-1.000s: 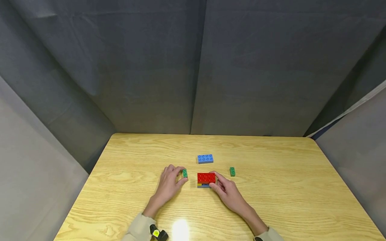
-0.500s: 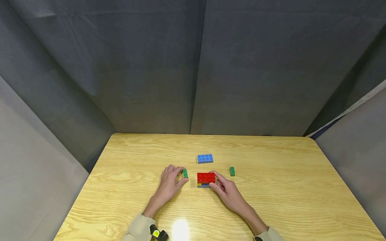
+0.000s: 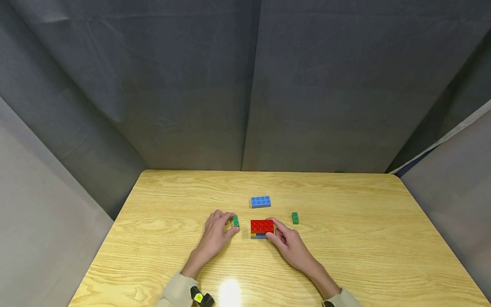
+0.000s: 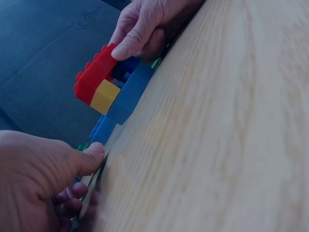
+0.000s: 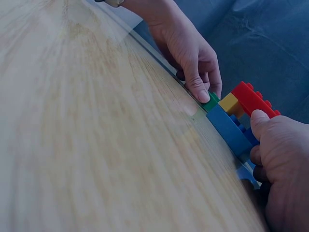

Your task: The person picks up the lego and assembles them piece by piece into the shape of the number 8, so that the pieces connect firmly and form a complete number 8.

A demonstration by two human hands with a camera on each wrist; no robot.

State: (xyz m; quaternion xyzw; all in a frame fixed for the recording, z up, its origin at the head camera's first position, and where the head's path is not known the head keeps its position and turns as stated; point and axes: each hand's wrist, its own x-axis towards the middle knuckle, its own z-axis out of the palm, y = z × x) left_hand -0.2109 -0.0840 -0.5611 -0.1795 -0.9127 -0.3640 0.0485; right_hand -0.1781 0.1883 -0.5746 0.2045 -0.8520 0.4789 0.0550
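Observation:
Between thumb and index finger, my left hand (image 3: 215, 236) pinches a small green toy brick (image 3: 235, 221) at the table surface. Just to its right, my right hand (image 3: 289, 247) grips the right end of a brick stack. A red brick (image 3: 262, 226) tops that stack. Under its left end sits a yellow brick (image 4: 105, 96), with a long blue brick (image 4: 133, 94) at the bottom. The left wrist view shows a gap beside the yellow brick, with dark blue toward the right thumb. My right fingers hide part of the stack's right end.
Behind the stack lies a loose blue brick (image 3: 261, 202) with two rows of studs. A second small green brick (image 3: 295, 218) lies to the right, beyond my right hand. Everything rests on a wooden table (image 3: 364, 238), with grey curtains (image 3: 326, 106) at its back and sides.

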